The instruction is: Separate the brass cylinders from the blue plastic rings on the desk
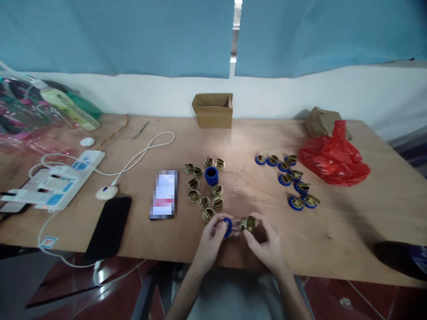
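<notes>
My left hand is closed around a blue ring close to the table's front edge. Just to its right, my right hand pinches a round brass-coloured fitting; a small gap separates the two pieces. Beyond my left hand stands a stack of blue rings. Around that stack lie several loose brass fittings, with no blue part showing on them. Off to the right sits a group of brass fittings with blue rings around their bases.
At the back stand an open cardboard box and a red plastic bag. Leftward lie a lit phone, a dark phone, a power strip with white cables, and plastic bottles. A dark bottle lies at the right edge.
</notes>
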Action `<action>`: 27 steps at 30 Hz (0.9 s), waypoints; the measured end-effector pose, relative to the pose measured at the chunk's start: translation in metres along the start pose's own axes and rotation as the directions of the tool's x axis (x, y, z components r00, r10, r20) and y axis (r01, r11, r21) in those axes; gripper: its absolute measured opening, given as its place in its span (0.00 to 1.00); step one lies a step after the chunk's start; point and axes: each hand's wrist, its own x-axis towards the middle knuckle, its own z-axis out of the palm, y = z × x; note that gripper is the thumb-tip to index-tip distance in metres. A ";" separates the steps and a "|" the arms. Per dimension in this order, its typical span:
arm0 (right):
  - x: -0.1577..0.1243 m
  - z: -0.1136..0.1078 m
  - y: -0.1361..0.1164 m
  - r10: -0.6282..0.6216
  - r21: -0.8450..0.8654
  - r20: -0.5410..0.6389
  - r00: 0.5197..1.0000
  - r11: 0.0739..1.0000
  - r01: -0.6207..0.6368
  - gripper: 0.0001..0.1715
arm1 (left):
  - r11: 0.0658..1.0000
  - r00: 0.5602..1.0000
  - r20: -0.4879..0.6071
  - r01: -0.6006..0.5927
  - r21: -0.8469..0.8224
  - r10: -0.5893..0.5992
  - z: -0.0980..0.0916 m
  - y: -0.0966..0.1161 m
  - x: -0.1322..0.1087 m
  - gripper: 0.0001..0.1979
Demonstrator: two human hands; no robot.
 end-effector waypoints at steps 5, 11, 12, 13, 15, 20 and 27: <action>-0.001 -0.001 0.011 0.070 -0.036 -0.062 0.996 0.997 -0.072 0.24 | 0.996 0.995 0.076 -0.074 0.048 0.070 0.005 0.004 -0.002 0.15; 0.001 0.000 0.010 0.018 -0.064 -0.059 0.998 0.998 -0.022 0.23 | 0.992 0.989 0.145 -0.036 0.121 0.018 0.008 0.011 -0.011 0.19; 0.001 0.001 0.009 0.027 -0.058 -0.066 0.997 0.998 -0.031 0.22 | 0.990 0.989 0.148 -0.041 0.133 0.021 0.008 0.012 -0.012 0.18; 0.001 0.001 0.008 0.039 -0.051 -0.072 0.997 0.998 -0.042 0.21 | 0.989 0.988 0.149 -0.049 0.139 0.028 0.008 0.013 -0.013 0.18; 0.001 0.002 0.006 0.067 -0.047 -0.081 0.994 0.996 -0.071 0.20 | 0.989 0.987 0.149 -0.073 0.132 0.053 0.008 0.015 -0.015 0.18; 0.005 0.005 0.003 0.055 -0.108 -0.088 0.995 0.992 -0.064 0.21 | 0.987 0.986 0.123 -0.125 0.106 0.112 0.010 0.020 -0.022 0.18; 0.011 0.008 0.004 -0.134 -0.172 -0.096 0.986 0.978 0.116 0.19 | 0.968 0.982 0.052 -0.189 0.167 0.183 0.010 0.031 -0.025 0.16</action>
